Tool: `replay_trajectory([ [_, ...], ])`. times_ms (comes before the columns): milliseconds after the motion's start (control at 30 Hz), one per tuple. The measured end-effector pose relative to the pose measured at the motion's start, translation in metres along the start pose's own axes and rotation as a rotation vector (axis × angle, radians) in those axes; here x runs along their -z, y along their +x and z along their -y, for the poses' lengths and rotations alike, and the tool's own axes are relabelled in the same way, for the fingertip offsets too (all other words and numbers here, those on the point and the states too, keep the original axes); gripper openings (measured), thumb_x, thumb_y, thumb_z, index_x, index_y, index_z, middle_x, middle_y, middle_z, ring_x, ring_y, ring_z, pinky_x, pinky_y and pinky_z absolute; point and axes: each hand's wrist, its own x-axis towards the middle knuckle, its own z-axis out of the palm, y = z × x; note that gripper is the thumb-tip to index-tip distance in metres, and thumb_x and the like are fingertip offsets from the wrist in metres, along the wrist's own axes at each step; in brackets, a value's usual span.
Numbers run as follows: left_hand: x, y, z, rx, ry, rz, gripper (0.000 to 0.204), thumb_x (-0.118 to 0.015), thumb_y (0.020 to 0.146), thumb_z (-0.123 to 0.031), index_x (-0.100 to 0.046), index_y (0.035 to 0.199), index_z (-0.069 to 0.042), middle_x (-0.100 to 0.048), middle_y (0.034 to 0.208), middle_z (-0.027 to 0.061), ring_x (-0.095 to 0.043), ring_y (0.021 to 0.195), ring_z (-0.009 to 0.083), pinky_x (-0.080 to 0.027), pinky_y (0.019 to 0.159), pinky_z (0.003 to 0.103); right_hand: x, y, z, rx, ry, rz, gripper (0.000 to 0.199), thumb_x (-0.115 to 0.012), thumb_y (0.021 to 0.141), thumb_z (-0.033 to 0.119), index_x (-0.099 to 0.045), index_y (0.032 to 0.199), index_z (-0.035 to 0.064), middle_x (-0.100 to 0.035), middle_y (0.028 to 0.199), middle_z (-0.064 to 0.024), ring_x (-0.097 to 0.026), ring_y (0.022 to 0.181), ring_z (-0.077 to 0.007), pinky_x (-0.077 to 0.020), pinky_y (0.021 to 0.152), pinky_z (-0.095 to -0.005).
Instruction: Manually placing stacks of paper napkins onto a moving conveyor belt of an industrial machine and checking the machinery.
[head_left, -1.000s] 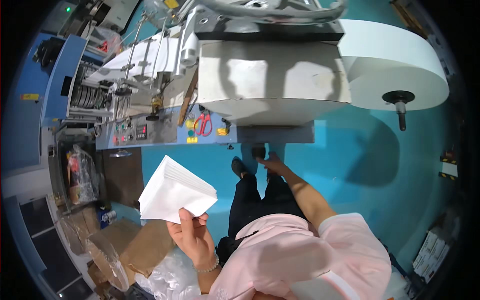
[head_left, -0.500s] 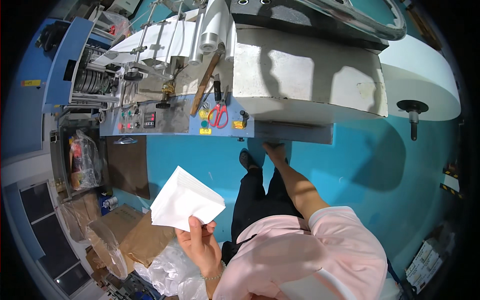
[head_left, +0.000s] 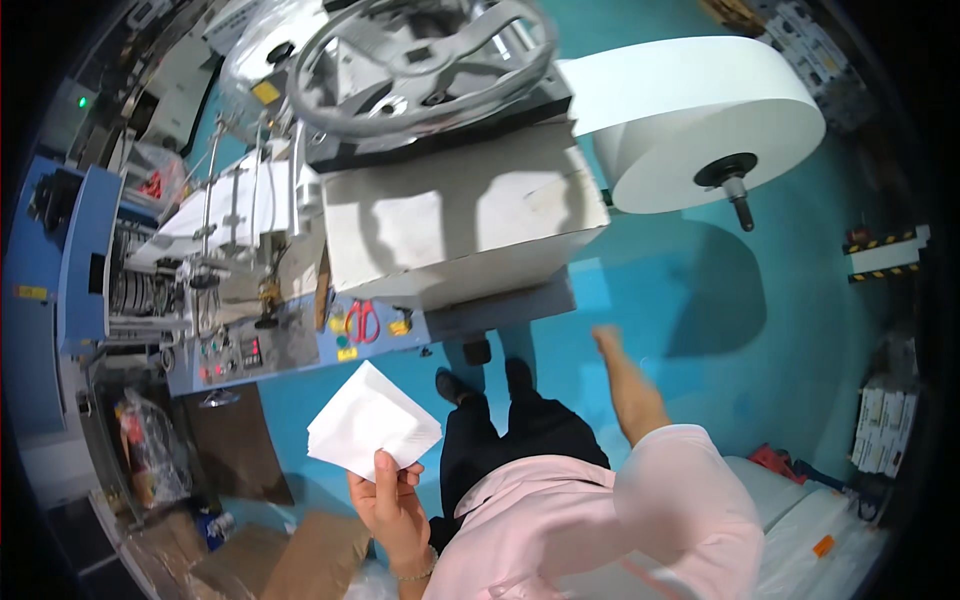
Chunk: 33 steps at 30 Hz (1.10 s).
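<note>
While the left hand point(head_left: 392, 510) pinches a stack of white napkins point(head_left: 372, 422) by its lower corner, down near the machine's control panel point(head_left: 300, 345), right hand point(head_left: 606, 340) blurry, grip can't really be made out, big paper roll point(head_left: 700, 120) up top.

Left hand point(head_left: 392, 505) gripping (right hand point(head_left: 607, 341) blurred).

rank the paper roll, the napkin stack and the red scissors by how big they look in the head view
1. paper roll, far the largest
2. napkin stack, held in the left hand, though nearer the camera
3. red scissors on the machine panel, smallest
</note>
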Motion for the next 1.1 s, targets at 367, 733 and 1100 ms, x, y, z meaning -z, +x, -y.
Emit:
replay_trajectory([
  [367, -0.045, -0.011, 0.020, 0.099, 0.069, 0.202, 0.028, -0.061, 0.096, -0.016, -0.053, 0.117, 0.000, -0.065, 0.096, 0.0093, -0.061, 0.069, 0.0120, -0.047, 0.061, 0.023, 0.319, -0.181, 0.357, 0.930, -0.572, -0.943, 0.098, -0.078, 0.074, 0.024, -0.021, 0.153, 0.0156, -0.019, 0.160, -0.0064, -0.015, 0.148, -0.0260, -0.0174, 0.114, -0.0596],
  [733, -0.039, -0.011, 0.026, 0.079, 0.026, 0.147, 0.028, -0.060, 0.096, -0.014, -0.051, 0.118, 0.001, -0.066, 0.100, 0.0109, -0.063, 0.074, 0.0138, -0.049, 0.064, 0.023, 0.308, -0.129, 0.368, 0.879, -0.919, -0.911, 0.103, -0.079, 0.073, 0.024, -0.015, 0.154, 0.0148, -0.016, 0.160, -0.0067, -0.014, 0.148, -0.0213, -0.0107, 0.114, -0.0630],
  [1100, -0.038, -0.013, 0.027, 0.091, 0.005, 0.182, 0.026, -0.060, 0.097, -0.015, -0.051, 0.116, 0.000, -0.065, 0.101, 0.0115, -0.064, 0.077, 0.0141, -0.050, 0.067, 0.024, 0.305, -0.135, 0.381, 0.797, -0.849, -0.893, 0.085, -0.059, 0.082, 0.014, -0.015, 0.154, 0.0143, -0.014, 0.161, -0.0047, -0.012, 0.149, -0.0191, -0.0064, 0.114, -0.0640],
])
